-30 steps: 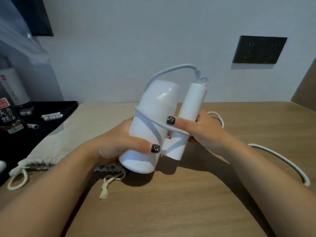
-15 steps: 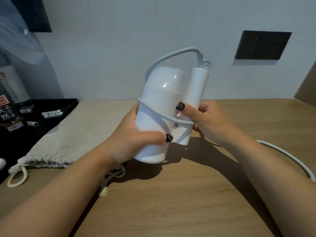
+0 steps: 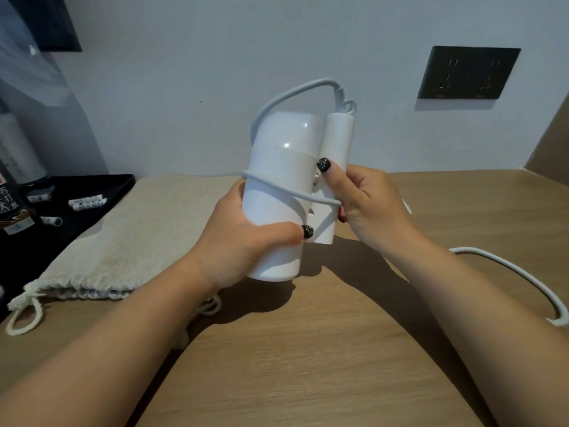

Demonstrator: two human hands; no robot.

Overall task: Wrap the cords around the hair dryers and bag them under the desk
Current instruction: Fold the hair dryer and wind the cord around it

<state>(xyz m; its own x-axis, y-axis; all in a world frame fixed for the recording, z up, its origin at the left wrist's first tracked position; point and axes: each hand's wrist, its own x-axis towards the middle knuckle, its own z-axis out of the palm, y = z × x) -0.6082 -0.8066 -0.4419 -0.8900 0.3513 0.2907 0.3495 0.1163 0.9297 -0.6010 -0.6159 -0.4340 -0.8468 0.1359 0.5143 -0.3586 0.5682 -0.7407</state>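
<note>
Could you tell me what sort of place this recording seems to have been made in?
Probably a hotel room desk. A black tray of small sachets sits at the left, a drawstring cloth bag lies on the wooden desk, and a dark wall socket is mounted just above it.

Both forearms reach forward and converge on the hair dryer (image 3: 281,192). The left hand (image 3: 243,241) wraps the dryer's body from its left, thumb across the front. The right hand (image 3: 366,201) grips the folded handle from the dryer's right, thumb pressed upward.
</note>
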